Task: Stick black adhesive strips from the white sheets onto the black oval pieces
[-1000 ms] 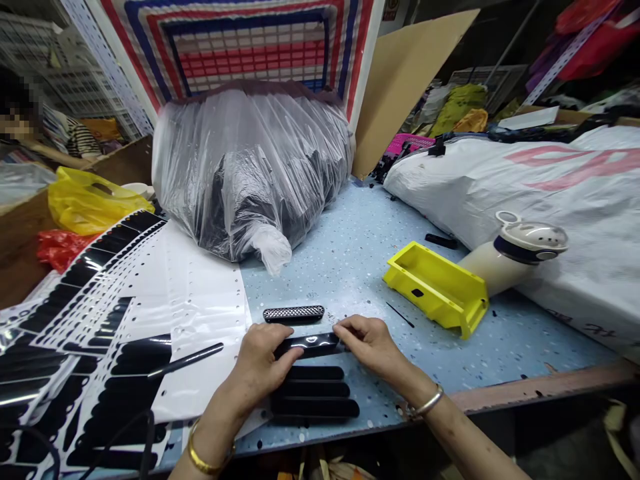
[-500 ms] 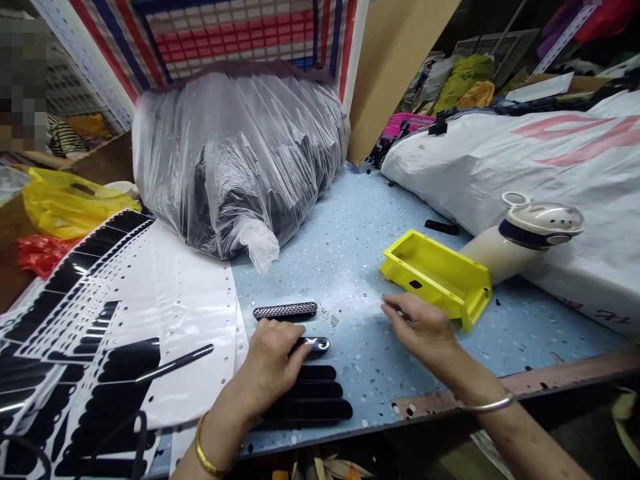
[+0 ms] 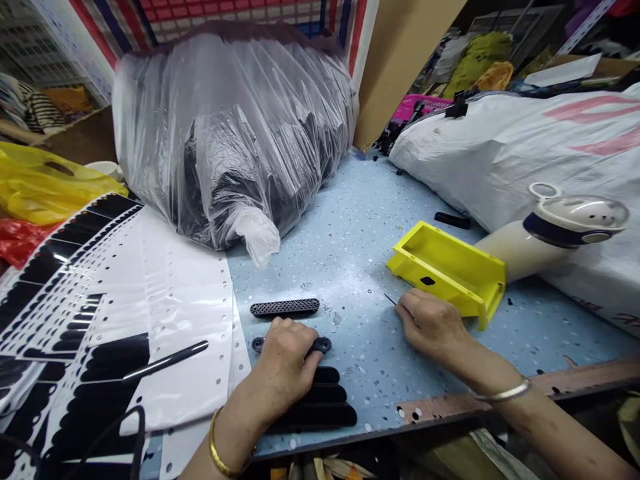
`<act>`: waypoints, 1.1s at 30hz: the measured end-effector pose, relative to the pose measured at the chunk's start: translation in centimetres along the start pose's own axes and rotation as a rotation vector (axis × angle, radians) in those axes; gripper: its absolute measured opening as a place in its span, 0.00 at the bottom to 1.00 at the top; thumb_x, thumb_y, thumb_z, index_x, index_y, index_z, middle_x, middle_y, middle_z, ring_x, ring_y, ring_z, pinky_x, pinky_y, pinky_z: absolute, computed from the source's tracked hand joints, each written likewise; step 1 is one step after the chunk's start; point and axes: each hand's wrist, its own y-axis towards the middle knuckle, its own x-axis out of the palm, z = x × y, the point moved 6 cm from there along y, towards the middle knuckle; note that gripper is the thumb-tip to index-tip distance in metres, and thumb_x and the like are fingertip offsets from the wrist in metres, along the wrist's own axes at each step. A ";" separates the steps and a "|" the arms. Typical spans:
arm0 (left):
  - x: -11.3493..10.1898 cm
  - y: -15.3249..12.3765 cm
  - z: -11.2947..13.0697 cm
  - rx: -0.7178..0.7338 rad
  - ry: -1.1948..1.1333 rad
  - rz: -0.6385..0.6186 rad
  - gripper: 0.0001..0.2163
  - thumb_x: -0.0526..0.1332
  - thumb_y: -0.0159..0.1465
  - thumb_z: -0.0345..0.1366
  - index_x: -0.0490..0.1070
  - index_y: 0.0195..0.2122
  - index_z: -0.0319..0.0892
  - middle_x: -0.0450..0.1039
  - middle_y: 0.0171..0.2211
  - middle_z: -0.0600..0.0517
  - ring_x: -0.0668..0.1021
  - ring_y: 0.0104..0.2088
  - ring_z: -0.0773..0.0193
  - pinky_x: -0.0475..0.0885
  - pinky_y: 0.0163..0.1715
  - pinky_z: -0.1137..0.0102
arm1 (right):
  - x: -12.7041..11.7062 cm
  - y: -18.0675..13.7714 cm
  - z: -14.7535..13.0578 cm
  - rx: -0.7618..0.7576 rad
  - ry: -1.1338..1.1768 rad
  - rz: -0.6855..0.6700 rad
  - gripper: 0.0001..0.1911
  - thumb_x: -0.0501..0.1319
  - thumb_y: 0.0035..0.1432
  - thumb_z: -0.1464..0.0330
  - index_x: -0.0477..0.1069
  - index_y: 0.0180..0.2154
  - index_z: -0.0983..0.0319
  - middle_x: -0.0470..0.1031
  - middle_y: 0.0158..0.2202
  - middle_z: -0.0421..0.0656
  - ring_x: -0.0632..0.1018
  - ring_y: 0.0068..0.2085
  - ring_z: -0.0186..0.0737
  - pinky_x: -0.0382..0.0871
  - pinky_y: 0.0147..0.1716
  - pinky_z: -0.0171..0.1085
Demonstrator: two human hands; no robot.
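Observation:
My left hand (image 3: 286, 357) lies closed over a glossy dark oblong strip (image 3: 323, 345) with a hole near each end; its middle is hidden under my fingers. Just beyond it rests a black oblong piece with a lattice pattern (image 3: 285, 307). Several plain black rounded strips (image 3: 325, 395) lie side by side below, partly covered by my left hand and wrist. A thin dark needle-like piece (image 3: 389, 298) sticks out from the pinched fingertips of my right hand (image 3: 434, 325). That hand is in front of a yellow open bin (image 3: 425, 267).
A big clear plastic bag of dark items (image 3: 235, 133) stands at the back. White sheets with black oblong stickers (image 3: 185, 267) cover the left side, with a black pen-like stick (image 3: 167, 360) on them. A pale bottle (image 3: 525, 247) leans by a white sack (image 3: 475, 147) at right.
The thin dark piece now shows at my right fingertips. The left end of the strip under my left hand has come into sight. The whole view has shifted slightly.

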 end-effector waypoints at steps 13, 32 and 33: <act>-0.4 0.0 0.2 0.040 -0.104 -0.059 0.06 0.64 0.60 0.30 0.73 0.26 0.43 0.76 0.24 0.52 0.74 0.29 0.59 0.67 0.35 0.63 | -2.1 -2.2 -10.0 -0.069 0.609 -0.240 0.11 0.52 0.64 0.70 0.70 0.31 0.58 0.73 0.27 0.41 0.75 0.28 0.37 0.72 0.30 0.37; -0.2 0.3 0.0 -0.022 -0.123 -0.097 0.03 0.66 0.58 0.29 0.78 0.32 0.43 0.80 0.29 0.50 0.77 0.33 0.56 0.69 0.39 0.60 | -1.7 -0.9 -12.6 -0.181 0.560 -0.162 0.13 0.53 0.62 0.74 0.74 0.31 0.61 0.73 0.24 0.41 0.74 0.26 0.35 0.67 0.27 0.34; -0.2 0.3 0.1 -0.021 -0.119 -0.103 0.03 0.66 0.58 0.29 0.78 0.32 0.43 0.80 0.29 0.50 0.77 0.33 0.56 0.69 0.39 0.60 | -1.8 -0.9 -12.7 -0.204 0.533 -0.152 0.13 0.52 0.62 0.75 0.74 0.31 0.61 0.71 0.24 0.41 0.73 0.25 0.35 0.65 0.27 0.34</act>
